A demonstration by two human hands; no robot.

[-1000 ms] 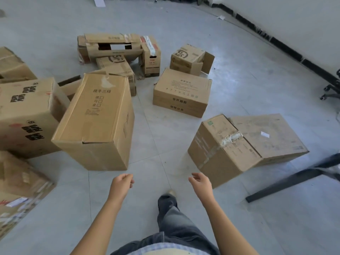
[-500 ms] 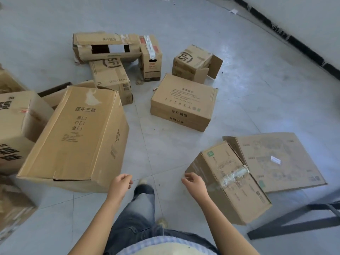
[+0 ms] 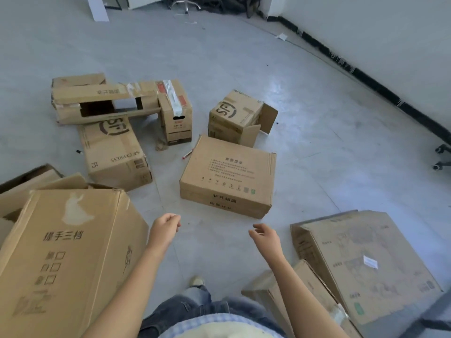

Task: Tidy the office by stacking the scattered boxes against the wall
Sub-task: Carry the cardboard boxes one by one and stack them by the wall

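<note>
1. While the left hand [image 3: 166, 226] and the right hand [image 3: 264, 236] hang out in front with fingers loosely curled and nothing in them, the step looks like choosing a box and reaching for it. The flat box [image 3: 229, 176] lies closed and level on the floor [image 3: 317, 123], straight ahead and just beyond both hands.
2. That box seems the best first pick. Broad and low, it should make a steady base against the wall [image 3: 378, 32], which runs along the far right, well apart from the scattered boxes.
3. Take it by its two short sides, one hand on each, gripping low so it does not tip.
4. Mind the big box [image 3: 68, 259] close on the left and the wide box [image 3: 366, 264] close on the right. The gap between them is narrow, so step squarely.
5. A red pen [image 3: 187, 154] lies just beside the flat box's far left corner and is easy to tread on.
6. The small box with open flaps [image 3: 234, 115] and the torn box [image 3: 97, 101] would likely crush under weight, so they belong on top of the stack.
</note>
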